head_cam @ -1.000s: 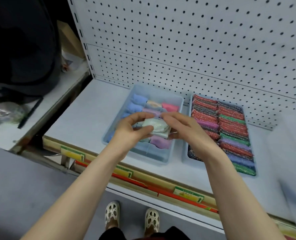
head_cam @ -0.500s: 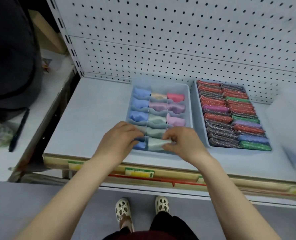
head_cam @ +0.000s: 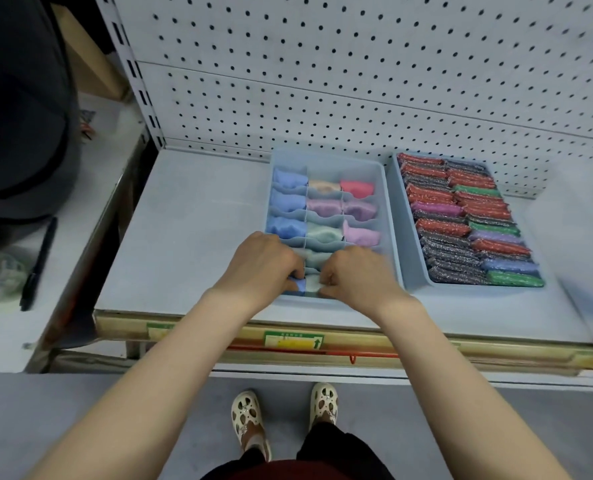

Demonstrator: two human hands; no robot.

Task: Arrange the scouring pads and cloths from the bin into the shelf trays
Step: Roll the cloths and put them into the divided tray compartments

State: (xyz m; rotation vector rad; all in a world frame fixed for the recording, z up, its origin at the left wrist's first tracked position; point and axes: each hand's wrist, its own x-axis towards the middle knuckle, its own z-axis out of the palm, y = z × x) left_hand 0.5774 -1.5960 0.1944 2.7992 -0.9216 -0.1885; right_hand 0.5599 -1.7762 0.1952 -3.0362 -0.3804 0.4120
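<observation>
Two hands down in the near middle compartment of the divided tray [head_cam: 388, 216], tucking in a pale green cloth [head_cam: 311, 284]. Left hand [head_cam: 263, 265] and right hand [head_cam: 355, 271] both curled, fingertips pinching the cloth's two ends and pressing it below the dividers. Step in hand, judging by this: seating one cloth in the front row. Next move likely calls for letting go without dragging the fold back out, then reaching for another piece; bin not clearly identifiable, perhaps the blurred pale shape at far right. Just beside on the left, a blue cloth [head_cam: 300, 285] already slotted. Further back, cells filled with blue, peach, pink, lilac and green cloths. To the right, a second tray [head_cam: 413, 271] packed with glittery scouring pads [head_cam: 461, 220]. Thin dividers close on both sides of the fingers, easy to snag. Pen [head_cam: 38, 265] on the neighbouring shelf, well apart.
</observation>
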